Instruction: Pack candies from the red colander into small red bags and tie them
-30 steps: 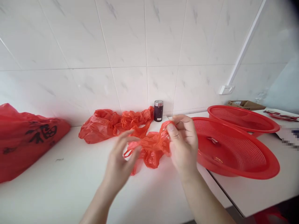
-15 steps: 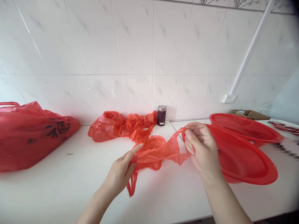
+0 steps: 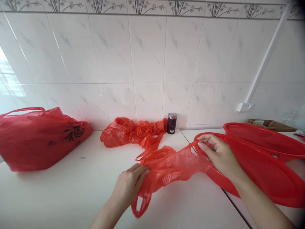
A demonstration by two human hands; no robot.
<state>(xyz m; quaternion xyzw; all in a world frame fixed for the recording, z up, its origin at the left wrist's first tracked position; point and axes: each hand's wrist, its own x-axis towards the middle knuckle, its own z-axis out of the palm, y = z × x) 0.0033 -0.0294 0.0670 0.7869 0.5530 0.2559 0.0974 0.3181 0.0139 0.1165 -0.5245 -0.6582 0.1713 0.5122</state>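
Surroundings: white table (image 3: pixel 71 190) against a tiled wall (image 3: pixel 147 47). At left, 1 large red bag (image 3: pixel 40 140) with black characters, bulging, its handle loop uppermost. Behind the work, crumpled red plastic (image 3: pixel 119 133) lies along the wall; its front part adjoins the held bag in view, contact unclear. Dark tumbler (image 3: pixel 171 125) upright just beside the crumpled plastic. At right, 2 red baskets: near basket (image 3: pixel 262 170) and rear basket (image 3: pixel 264 136), overlapping in view. Near basket crowds the right hand's side; the wrist passes in front of it. Cardboard box (image 3: pixel 274 124) at far right.

Held bag (image 3: pixel 171 168): thin red plastic, between the hands above the table. Long axis slants from lower left to upper right; right end overlaps the near basket's left side. 1 loop at the left end points toward the person.

Grip: left hand (image 3: pixel 130 183) closed on the left end; right hand (image 3: pixel 218 156) pinches the upper right corner, thumb against fingers.
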